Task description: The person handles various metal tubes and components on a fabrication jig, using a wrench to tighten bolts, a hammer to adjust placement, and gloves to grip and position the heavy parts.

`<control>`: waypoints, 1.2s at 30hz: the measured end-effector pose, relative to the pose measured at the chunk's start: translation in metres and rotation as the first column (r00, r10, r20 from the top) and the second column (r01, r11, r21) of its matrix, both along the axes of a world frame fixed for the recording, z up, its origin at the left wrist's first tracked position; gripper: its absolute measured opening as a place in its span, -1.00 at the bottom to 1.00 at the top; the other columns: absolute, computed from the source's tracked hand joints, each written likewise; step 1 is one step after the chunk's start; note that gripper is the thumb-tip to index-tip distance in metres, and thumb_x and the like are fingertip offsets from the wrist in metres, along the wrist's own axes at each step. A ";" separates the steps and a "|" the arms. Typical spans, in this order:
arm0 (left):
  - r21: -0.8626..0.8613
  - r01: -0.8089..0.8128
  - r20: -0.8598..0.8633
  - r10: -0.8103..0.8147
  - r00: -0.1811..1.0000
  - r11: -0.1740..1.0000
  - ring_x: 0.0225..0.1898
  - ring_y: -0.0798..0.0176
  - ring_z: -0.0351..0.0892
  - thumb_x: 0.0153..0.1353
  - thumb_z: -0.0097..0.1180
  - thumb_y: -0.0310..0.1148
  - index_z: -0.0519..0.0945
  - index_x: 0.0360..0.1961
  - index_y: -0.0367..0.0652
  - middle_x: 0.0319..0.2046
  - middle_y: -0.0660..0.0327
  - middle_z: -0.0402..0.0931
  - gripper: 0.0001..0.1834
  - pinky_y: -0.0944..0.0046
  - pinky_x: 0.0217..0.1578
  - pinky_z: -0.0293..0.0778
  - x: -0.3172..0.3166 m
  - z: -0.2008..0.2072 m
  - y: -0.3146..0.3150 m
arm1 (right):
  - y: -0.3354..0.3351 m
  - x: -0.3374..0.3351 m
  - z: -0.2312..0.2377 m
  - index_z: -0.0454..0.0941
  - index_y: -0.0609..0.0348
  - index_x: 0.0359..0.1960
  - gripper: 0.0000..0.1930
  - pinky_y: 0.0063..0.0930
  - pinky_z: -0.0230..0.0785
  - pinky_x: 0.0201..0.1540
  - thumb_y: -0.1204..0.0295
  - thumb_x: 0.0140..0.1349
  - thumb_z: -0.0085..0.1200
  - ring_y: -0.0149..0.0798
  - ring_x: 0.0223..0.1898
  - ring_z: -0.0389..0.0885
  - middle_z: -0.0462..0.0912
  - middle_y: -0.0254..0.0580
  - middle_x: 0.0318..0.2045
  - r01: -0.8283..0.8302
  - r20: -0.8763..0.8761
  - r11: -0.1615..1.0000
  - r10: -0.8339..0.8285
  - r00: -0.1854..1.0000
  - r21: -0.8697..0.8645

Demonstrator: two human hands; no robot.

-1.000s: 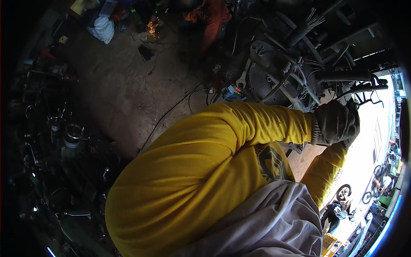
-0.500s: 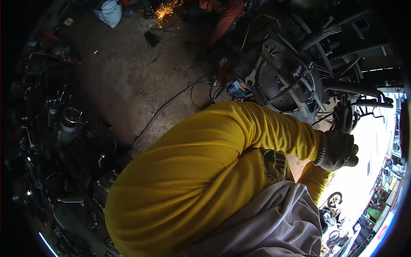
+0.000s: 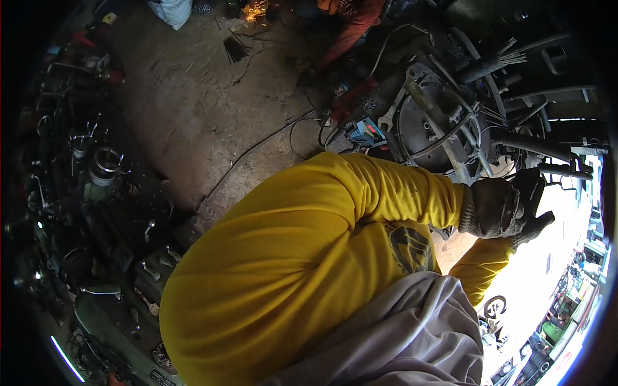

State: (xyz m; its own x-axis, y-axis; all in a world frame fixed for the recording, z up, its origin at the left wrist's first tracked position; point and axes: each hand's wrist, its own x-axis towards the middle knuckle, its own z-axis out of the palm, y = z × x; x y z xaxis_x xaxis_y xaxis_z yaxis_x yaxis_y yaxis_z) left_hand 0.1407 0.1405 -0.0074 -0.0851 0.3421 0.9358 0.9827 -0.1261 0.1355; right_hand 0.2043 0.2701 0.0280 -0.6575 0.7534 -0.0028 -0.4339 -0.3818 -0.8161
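Both hands wear dark work gloves and meet at the right side of the view, beyond the yellow sleeves. My left hand is curled, its fingers closed against the right hand; what they grip is hidden. My right hand lies partly behind it, one gloved digit stretched outward. A dark shape rises just above both hands; I cannot tell whether it is glove fingers or a separate object. Nearest to the hands is a round metal plate with bars across it. A large open-ended wrench lies at its left edge.
A small blue machine with a lit red display stands by a cable on the dirt floor. Thin rods lie farther off. Sparks fly near a person's red trouser leg. Dark machinery lines the left.
My left hand has shifted left and up slightly, and more of the right hand now shows beyond it. The view has moved a little; fewer sparks are visible.
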 end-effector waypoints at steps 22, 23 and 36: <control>-0.190 -0.275 0.145 0.304 0.942 0.943 -0.50 0.07 0.56 0.08 0.08 -0.31 0.59 -0.06 -0.34 -0.50 0.08 0.56 -0.58 0.08 -0.57 0.43 -0.008 0.013 0.001 | -0.052 -0.036 0.060 0.42 0.32 -0.02 -0.45 -0.09 0.26 0.29 0.00 0.42 -0.31 -0.03 0.15 0.40 0.48 0.00 0.05 0.148 0.006 0.197 -0.621 0.784 0.969; -0.260 -0.204 0.188 0.257 0.948 0.944 -0.49 0.05 0.58 0.07 0.08 -0.30 0.61 -0.11 -0.33 -0.50 0.05 0.57 -0.60 0.05 -0.57 0.44 -0.007 0.010 0.006 | -0.052 -0.037 0.060 0.44 0.41 -0.09 -0.38 -0.04 0.28 0.28 -0.05 0.40 -0.31 0.04 0.09 0.44 0.50 0.08 -0.01 0.068 -0.045 -0.001 -0.769 0.637 0.998; -0.602 0.204 0.246 -0.063 0.967 0.772 -0.30 0.00 0.67 0.07 0.15 -0.17 0.67 -0.32 -0.20 -0.35 0.05 0.64 -0.69 0.05 -0.23 0.61 -0.002 -0.020 0.010 | -0.019 -0.043 0.032 0.32 0.01 0.31 -0.31 0.54 -0.29 0.40 -0.21 0.35 -0.25 0.31 0.42 0.05 0.17 0.31 0.36 0.169 -0.393 0.840 0.057 0.918 0.515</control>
State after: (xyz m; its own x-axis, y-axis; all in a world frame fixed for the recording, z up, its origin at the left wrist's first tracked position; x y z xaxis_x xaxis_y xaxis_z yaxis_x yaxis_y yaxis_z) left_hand 0.1388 0.1508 -0.0272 -0.1550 0.8610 0.4845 0.9042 -0.0739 0.4206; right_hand 0.1616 0.2507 0.0602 -0.4771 0.5974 0.6447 -0.7563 0.0947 -0.6474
